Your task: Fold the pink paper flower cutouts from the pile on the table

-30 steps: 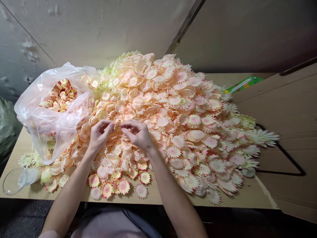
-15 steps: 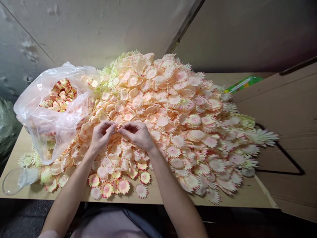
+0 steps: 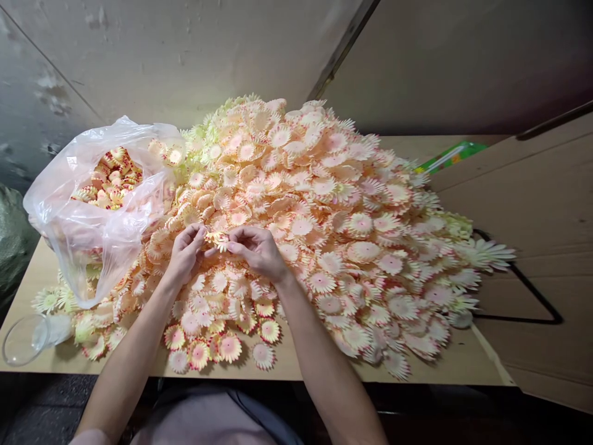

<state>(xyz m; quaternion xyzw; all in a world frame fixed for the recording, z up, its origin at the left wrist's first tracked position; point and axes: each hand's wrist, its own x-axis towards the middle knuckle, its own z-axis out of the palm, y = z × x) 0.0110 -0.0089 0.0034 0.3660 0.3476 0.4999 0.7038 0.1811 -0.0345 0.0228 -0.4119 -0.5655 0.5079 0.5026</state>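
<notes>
A small pale-yellow artificial flower piece (image 3: 217,240) with red-tinged petal tips is held up between my hands. My left hand (image 3: 188,248) pinches it from the left side, thumb and fingers closed. From the right, my right hand (image 3: 257,249) grips its edge between thumb and forefinger. Both hands hover just over a big heap of similar flower pieces (image 3: 303,225), cream and pinkish with toothed edges. How many layers the held piece has, I cannot tell.
To the left, a translucent plastic bag (image 3: 65,179) holds yellow and red flower pieces. A clear cup (image 3: 25,340) lies tipped at the table's (image 3: 296,368) left front. On the right stand a cardboard sheet (image 3: 532,216) and a black bent rod (image 3: 540,293); a green packet (image 3: 456,156) lies behind.
The fingers have parted slightly, and more of the flower piece now shows between them. The left fingers have turned more upright. The heap looks unchanged.
</notes>
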